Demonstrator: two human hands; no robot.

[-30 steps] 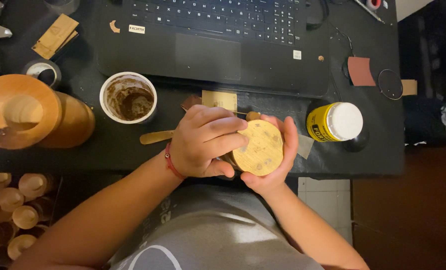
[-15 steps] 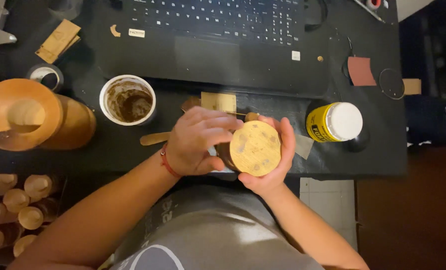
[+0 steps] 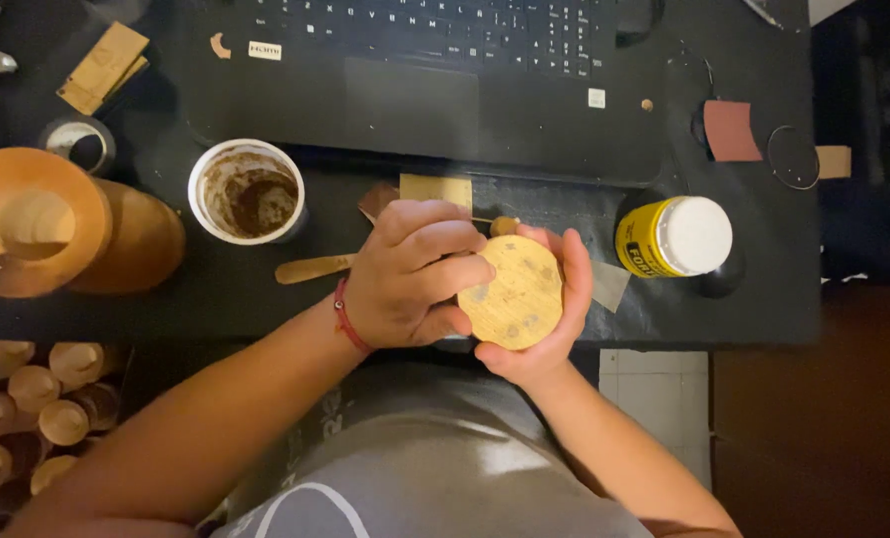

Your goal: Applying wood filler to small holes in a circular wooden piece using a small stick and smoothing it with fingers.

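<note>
Right hand (image 3: 550,319) cups the wooden disc (image 3: 511,292) at frame centre, steadying it; left hand (image 3: 405,274) pinches a thin stick (image 3: 495,223) against its edge.

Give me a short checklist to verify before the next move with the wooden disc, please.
1. Right hand cups the disc from below: ok.
2. Left hand rests on the disc's edge: ok.
3. What the left fingertips press on it: cannot tell.
4. Cup upright, apart from the hands: ok.
5. Yellow jar capped: ok.
6. Laptop away from the disc: ok.
</note>
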